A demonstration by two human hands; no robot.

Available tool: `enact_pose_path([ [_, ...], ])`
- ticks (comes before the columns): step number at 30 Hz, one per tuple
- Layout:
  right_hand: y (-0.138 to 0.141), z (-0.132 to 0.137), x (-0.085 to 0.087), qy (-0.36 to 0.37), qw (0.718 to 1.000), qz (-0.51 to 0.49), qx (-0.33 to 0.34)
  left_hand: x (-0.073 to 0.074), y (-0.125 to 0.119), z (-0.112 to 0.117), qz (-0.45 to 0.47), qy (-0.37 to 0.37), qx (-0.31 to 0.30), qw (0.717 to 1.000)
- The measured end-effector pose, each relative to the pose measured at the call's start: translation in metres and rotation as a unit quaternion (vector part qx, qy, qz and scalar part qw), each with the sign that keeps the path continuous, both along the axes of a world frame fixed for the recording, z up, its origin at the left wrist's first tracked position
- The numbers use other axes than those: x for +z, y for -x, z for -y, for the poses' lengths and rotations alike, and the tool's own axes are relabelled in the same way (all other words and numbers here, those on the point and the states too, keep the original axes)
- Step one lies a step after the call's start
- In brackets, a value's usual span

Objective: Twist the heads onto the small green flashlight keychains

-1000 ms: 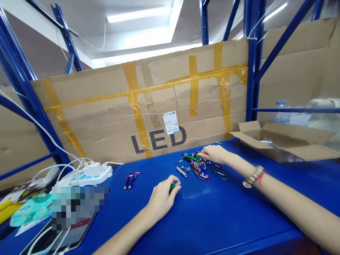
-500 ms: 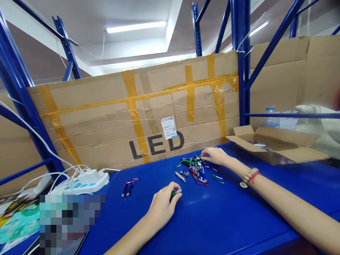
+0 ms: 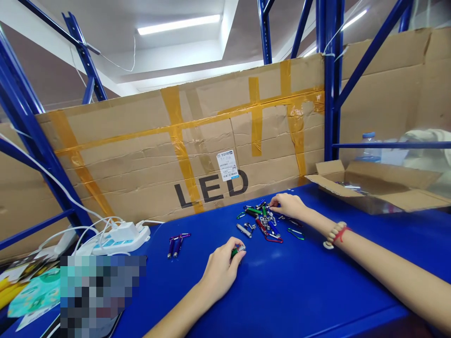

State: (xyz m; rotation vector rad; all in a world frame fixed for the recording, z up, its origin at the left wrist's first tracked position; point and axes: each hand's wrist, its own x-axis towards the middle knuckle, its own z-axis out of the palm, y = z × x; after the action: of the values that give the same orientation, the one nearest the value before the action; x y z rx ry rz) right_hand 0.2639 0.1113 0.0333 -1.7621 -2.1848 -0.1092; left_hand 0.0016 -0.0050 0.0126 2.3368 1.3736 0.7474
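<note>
My left hand (image 3: 221, 267) rests on the blue table (image 3: 289, 291) with its fingers curled round a small green keychain flashlight (image 3: 238, 250). My right hand (image 3: 288, 205), with a bead bracelet (image 3: 334, 234) at the wrist, reaches into a heap of coloured keychain flashlights and carabiners (image 3: 264, 220); its fingertips pinch one piece at the heap's far edge. Two purple flashlights (image 3: 175, 244) lie apart to the left of the heap.
A taped cardboard wall marked LED (image 3: 211, 188) stands behind the table. An open cardboard box (image 3: 380, 188) sits at the right. A white power strip (image 3: 120, 234) with cables lies at the left, near papers and a phone. Blue rack posts (image 3: 329, 103) frame the bench.
Both hands stay in nearly the same place. My right fingers have shifted slightly within the heap, and the camera has tilted a little.
</note>
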Motion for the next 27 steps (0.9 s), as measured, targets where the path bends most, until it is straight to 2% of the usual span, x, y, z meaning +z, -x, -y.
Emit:
enact_pose_path([
  [4,0.004,0.006,0.005,-0.073,0.997,-0.017,-0.008,-0.002,0.001,-0.002,0.026,0.010,-0.006,1.000],
  [9,0.015,0.007,0.002,-0.099,0.995,-0.026,0.015,-0.003,0.002,-0.004,0.070,0.016,-0.005,0.997],
  [15,0.018,0.005,-0.003,-0.078,0.997,-0.015,0.021,-0.006,0.003,-0.004,0.102,0.029,-0.008,0.994],
  [22,-0.004,-0.009,-0.006,-0.021,0.999,0.016,-0.021,-0.007,0.004,-0.003,0.098,0.032,-0.020,0.994],
  [27,-0.006,-0.011,-0.007,0.002,0.999,0.017,0.031,-0.008,0.004,-0.004,0.101,0.036,-0.026,0.994],
])
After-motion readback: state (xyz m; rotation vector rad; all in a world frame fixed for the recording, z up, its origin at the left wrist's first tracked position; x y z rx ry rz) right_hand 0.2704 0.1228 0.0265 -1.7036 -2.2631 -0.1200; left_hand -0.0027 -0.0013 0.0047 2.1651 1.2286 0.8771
